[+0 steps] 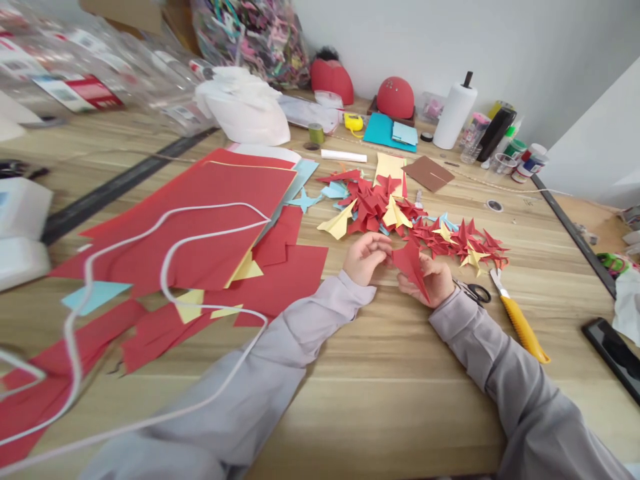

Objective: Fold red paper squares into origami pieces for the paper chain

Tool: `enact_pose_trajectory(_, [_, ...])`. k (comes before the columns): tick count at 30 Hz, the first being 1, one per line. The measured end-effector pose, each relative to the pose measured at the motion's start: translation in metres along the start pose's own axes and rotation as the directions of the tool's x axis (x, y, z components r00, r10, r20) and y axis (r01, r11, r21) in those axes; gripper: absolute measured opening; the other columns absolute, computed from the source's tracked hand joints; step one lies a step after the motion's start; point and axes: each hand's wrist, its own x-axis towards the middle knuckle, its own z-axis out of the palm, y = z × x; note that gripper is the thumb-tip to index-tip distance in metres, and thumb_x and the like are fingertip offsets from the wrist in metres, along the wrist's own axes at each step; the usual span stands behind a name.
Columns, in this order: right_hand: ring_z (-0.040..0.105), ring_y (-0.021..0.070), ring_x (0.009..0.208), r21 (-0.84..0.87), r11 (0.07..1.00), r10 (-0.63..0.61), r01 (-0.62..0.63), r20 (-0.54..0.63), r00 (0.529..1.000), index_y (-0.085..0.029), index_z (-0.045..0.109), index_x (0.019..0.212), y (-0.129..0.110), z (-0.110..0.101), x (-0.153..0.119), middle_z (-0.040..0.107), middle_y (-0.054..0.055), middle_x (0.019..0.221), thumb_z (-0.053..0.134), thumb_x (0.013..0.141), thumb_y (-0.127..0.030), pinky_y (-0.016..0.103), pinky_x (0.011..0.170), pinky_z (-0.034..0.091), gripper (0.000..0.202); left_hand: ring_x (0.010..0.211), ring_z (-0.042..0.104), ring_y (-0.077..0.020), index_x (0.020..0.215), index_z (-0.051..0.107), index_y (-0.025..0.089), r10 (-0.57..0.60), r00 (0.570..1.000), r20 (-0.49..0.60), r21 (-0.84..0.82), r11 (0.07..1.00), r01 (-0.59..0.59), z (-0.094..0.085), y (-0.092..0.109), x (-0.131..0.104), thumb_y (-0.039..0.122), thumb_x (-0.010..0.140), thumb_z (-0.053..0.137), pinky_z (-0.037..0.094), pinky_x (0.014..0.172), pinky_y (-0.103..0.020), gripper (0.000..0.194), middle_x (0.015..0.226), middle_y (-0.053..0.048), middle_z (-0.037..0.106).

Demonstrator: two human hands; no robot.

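A folded red paper plane point(410, 265) is in my right hand point(436, 280), its pointed nose turned down toward me. The fingers of that hand are wrapped round its right side and underneath. My left hand point(367, 258) is curled at the plane's left edge, thumb and fingertips together against it; the exact grip is partly hidden. Just beyond both hands lies a heap of folded red paper planes point(373, 203), with a few yellow ones point(337, 222) and blue pieces among them. Black-handled scissors point(475, 292) lie beside my right wrist, partly covered by it.
Stacked red paper sheets point(200, 220) and offcuts lie at left, crossed by a white cable point(167, 267). A yellow-handled knife point(523, 327) and a phone point(613, 353) are at right. Along the wall stand a white roll point(456, 113), bottles and a yellow tape measure point(353, 122).
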Motion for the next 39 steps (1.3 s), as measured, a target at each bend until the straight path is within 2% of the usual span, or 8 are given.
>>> enact_pose_trajectory(2, [0.027, 0.0073, 0.037, 0.037, 0.998, 0.055, -0.056, 0.045, 0.998, -0.021, 0.048, 0.075, 0.0, 0.0, 0.0, 0.04, -0.007, 0.052, 0.047, 0.05, -0.02, 0.021, 0.035, 0.021, 0.025, 0.059, 0.058, -0.0134, 0.081, 0.057, 0.017, -0.003, 1.0, 0.002, -0.018, 1.0, 0.003, 0.0, 0.001, 0.0, 0.026, 0.057, 0.064, 0.045, 0.056, -0.026, 0.026, 0.069, -0.001, 0.064])
enact_pose_trajectory(5, [0.031, 0.0074, 0.036, 0.081, 0.982, 0.16, -0.171, 0.125, 0.979, -0.02, 0.051, 0.074, 0.004, -0.001, 0.0, 0.045, -0.006, 0.05, 0.048, 0.049, -0.017, 0.02, 0.035, 0.023, 0.025, 0.067, 0.059, -0.0143, 0.082, 0.063, 0.016, 0.01, 0.993, 0.114, 0.013, 1.0, -0.012, -0.002, 0.003, 0.001, 0.025, 0.055, 0.069, 0.044, 0.061, -0.025, 0.029, 0.072, -0.002, 0.065])
enact_pose_trajectory(10, [0.043, 0.0091, 0.038, 0.025, 0.969, 0.242, -0.246, 0.125, 0.962, -0.016, 0.058, 0.071, 0.015, -0.007, 0.001, 0.058, -0.003, 0.05, 0.049, 0.047, -0.013, 0.02, 0.037, 0.031, 0.025, 0.052, 0.05, -0.0109, 0.068, 0.066, 0.016, -0.058, 0.961, 0.27, 0.064, 0.997, 0.042, -0.007, 0.006, 0.001, 0.026, 0.055, 0.068, 0.036, 0.05, -0.023, 0.016, 0.057, 0.001, 0.059])
enact_pose_trajectory(15, [0.047, 0.0094, 0.04, -0.007, 0.969, 0.248, -0.248, 0.064, 0.967, -0.016, 0.059, 0.069, 0.017, -0.007, 0.0, 0.061, -0.003, 0.053, 0.048, 0.046, -0.013, 0.019, 0.04, 0.037, 0.026, 0.048, 0.046, -0.0086, 0.056, 0.06, 0.016, -0.053, 0.973, 0.223, 0.064, 0.997, 0.04, -0.006, 0.006, 0.001, 0.029, 0.053, 0.072, 0.034, 0.049, -0.022, 0.018, 0.053, 0.003, 0.055])
enact_pose_trajectory(19, [0.044, 0.0087, 0.039, 0.006, 0.974, 0.225, -0.226, 0.099, 0.969, -0.016, 0.057, 0.07, 0.017, -0.006, 0.0, 0.059, -0.003, 0.052, 0.048, 0.048, -0.014, 0.019, 0.038, 0.033, 0.024, 0.046, 0.045, -0.0083, 0.053, 0.058, 0.015, -0.122, 0.976, 0.179, -0.021, 0.992, 0.127, -0.003, 0.007, 0.001, 0.038, 0.058, 0.071, 0.033, 0.046, -0.022, 0.027, 0.049, 0.002, 0.053])
enact_pose_trajectory(25, [0.038, 0.0082, 0.038, 0.078, 0.985, 0.135, -0.154, 0.202, 0.97, -0.017, 0.054, 0.076, 0.012, -0.006, 0.001, 0.053, -0.005, 0.05, 0.049, 0.052, -0.014, 0.02, 0.037, 0.028, 0.024, 0.052, 0.053, -0.0088, 0.079, 0.062, 0.012, -0.122, 0.99, 0.07, -0.243, 0.961, 0.136, -0.002, 0.007, 0.004, 0.04, 0.063, 0.069, 0.039, 0.047, -0.02, 0.033, 0.064, 0.0, 0.06])
enact_pose_trajectory(33, [0.043, 0.0087, 0.045, 0.131, 0.991, -0.009, 0.003, 0.042, 0.999, -0.018, 0.054, 0.067, 0.005, -0.004, 0.0, 0.05, -0.005, 0.053, 0.053, 0.054, -0.014, 0.022, 0.043, 0.034, 0.014, 0.038, 0.048, -0.0074, 0.068, 0.05, 0.015, -0.093, 0.99, 0.104, -0.16, 0.981, 0.109, -0.003, -0.002, 0.007, 0.037, 0.053, 0.078, 0.038, 0.038, -0.019, 0.038, 0.05, 0.006, 0.053])
enact_pose_trajectory(39, [0.051, 0.0084, 0.055, 0.126, 0.981, -0.121, 0.151, -0.215, 0.969, -0.019, 0.058, 0.068, 0.007, -0.006, 0.004, 0.06, -0.005, 0.061, 0.065, 0.059, -0.012, 0.021, 0.051, 0.039, 0.013, 0.04, 0.051, -0.0065, 0.068, 0.045, 0.016, -0.006, 0.985, 0.172, -0.08, 0.997, 0.02, -0.003, -0.004, 0.004, 0.033, 0.053, 0.08, 0.042, 0.039, -0.019, 0.041, 0.057, 0.007, 0.054])
